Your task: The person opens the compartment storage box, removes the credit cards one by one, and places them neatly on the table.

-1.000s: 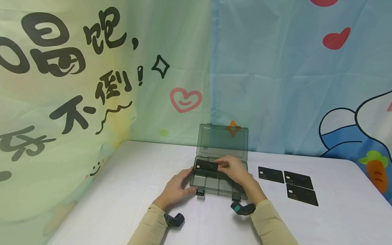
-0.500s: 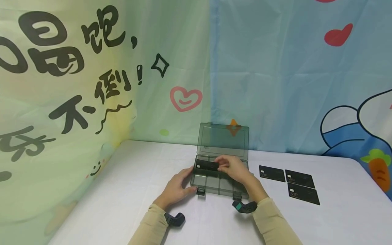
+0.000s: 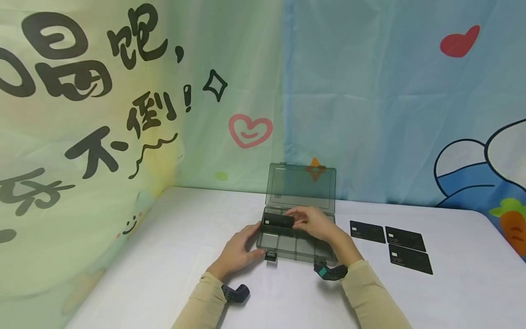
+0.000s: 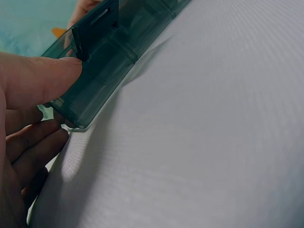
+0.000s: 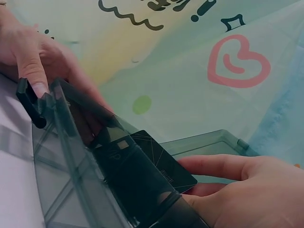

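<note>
A translucent grey-green compartment box sits on the white table, its lid swung up behind it. My left hand steadies the box at its left end, thumb at the front corner near a black latch. Between the thumb and fingers of my right hand is the right end of a black card with a small chip. The card stands tilted in the back part of the box, its lower part seen through the clear front wall in the right wrist view.
Three black cards marked VIP, a left one, an upper right one and a lower right one, lie flat to the right of the box. A printed curtain hangs behind the table.
The head view has tilted slightly, so the scene sits a little differently in it. Both hands keep their places, the right one with the card, the left one at the box.
</note>
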Demonstrator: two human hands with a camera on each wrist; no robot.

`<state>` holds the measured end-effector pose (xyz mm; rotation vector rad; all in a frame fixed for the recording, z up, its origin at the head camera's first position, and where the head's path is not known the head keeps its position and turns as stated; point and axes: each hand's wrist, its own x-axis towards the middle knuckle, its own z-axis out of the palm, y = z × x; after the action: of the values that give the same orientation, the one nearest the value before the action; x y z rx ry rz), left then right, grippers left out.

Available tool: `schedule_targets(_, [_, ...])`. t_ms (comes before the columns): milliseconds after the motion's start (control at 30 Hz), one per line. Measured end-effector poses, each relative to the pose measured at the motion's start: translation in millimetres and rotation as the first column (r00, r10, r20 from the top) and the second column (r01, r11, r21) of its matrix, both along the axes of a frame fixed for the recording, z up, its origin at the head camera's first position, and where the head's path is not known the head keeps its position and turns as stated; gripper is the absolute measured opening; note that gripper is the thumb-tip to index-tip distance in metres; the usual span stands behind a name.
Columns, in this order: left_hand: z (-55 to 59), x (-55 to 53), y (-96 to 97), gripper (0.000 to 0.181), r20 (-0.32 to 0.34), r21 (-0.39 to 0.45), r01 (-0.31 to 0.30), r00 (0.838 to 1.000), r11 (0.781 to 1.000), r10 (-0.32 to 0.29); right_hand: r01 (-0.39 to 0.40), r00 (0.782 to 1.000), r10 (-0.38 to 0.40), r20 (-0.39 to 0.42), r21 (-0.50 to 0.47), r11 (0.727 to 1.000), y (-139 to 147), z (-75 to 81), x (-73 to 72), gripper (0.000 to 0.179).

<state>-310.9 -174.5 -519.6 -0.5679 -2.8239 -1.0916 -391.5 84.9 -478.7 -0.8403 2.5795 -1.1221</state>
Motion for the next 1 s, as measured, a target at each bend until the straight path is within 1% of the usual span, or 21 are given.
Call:
schedule_targets(133, [-0.1, -0.2, 0.6, 0.077, 0.004, -0.002, -0.001, 1.000, 1.000, 0.001, -0.069, 0.997, 0.069, 0.016, -0.001, 0.998, 0.7, 1.6, -3.2, 0.045])
schedule_targets(233, [0.7, -0.2, 1.3, 0.077, 0.007, 0.006, 0.002, 1.000, 1.000, -0.002, -0.106, 0.993, 0.106, 0.052, -0.007, 0.994, 0.9, 2.7, -5.2, 0.049])
schedule_targets(433, [2.5, 0.4, 0.8, 0.077, 0.007, 0.008, -0.004, 1.000, 1.000, 0.004, -0.140, 0.984, 0.143, 0.103, -0.037, 0.989, 2.0, 1.2, -8.1, 0.052])
schedule_targets(533, [3.5, 0.8, 0.4, 0.077, 0.014, 0.009, -0.003, 1.000, 1.000, 0.003, -0.148, 0.982, 0.153, 0.111, -0.051, 0.988, 2.4, -0.3, -9.0, 0.052])
schedule_targets(733, [4.0, 0.6, -0.1, 0.077, 0.018, 0.007, -0.005, 1.000, 1.000, 0.004, -0.138, 0.984, 0.144, 0.108, -0.064, 0.988, 2.2, -2.7, -10.0, 0.050])
schedule_targets(1000, [2.2, 0.4, -0.6, 0.077, 0.011, 0.010, -0.003, 1.000, 1.000, 0.003, -0.052, 0.996, 0.054, 0.077, -0.027, 0.998, 1.0, -2.8, -7.4, 0.048])
